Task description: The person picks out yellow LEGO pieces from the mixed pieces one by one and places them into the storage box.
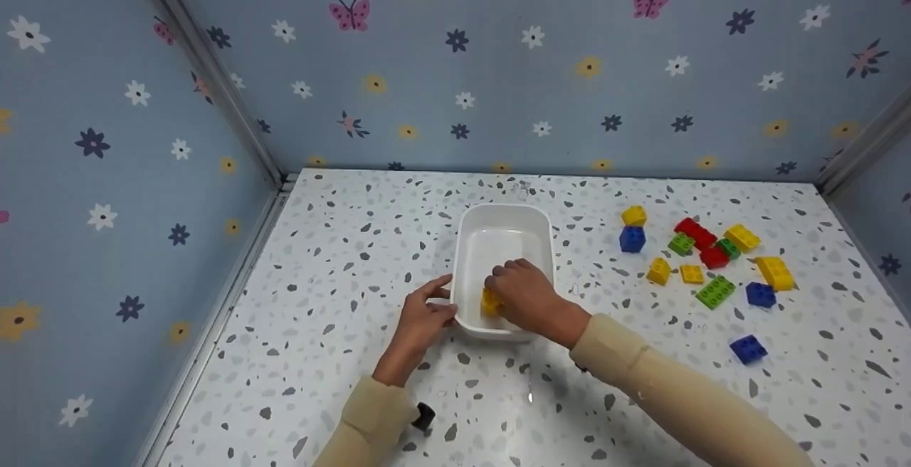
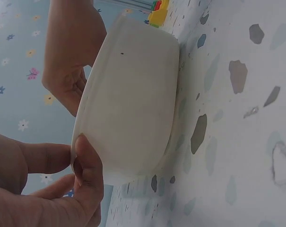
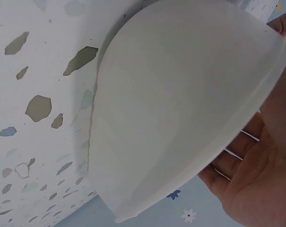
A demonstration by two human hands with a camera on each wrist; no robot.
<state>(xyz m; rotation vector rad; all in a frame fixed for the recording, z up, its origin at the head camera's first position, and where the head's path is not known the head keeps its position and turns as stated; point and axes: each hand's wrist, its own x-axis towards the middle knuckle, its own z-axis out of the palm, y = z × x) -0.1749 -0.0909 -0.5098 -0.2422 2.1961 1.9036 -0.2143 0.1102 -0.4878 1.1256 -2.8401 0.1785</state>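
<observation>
A white plastic tub [image 1: 504, 216] stands on the speckled table. My left hand [image 1: 421, 319] pinches its near left rim, thumb and finger on either side of the wall, as the left wrist view shows of the same hand [image 2: 62, 189]. My right hand [image 1: 528, 297] reaches down into the tub's near end, fingers curled about a yellow toy brick [image 1: 490, 303]. Part of that brick is covered by the fingers. In the right wrist view the tub's outer wall [image 3: 171, 104] hides the fingertips of the right hand [image 3: 256, 175].
To the right lie several loose toy bricks, among them a blue brick [image 1: 632, 239], a red brick [image 1: 694, 232], a light green brick [image 1: 715, 292] and a yellow brick [image 1: 774, 273]. Another blue brick [image 1: 748, 349] lies nearer. A flowered wall [image 1: 498, 97] borders the table's back.
</observation>
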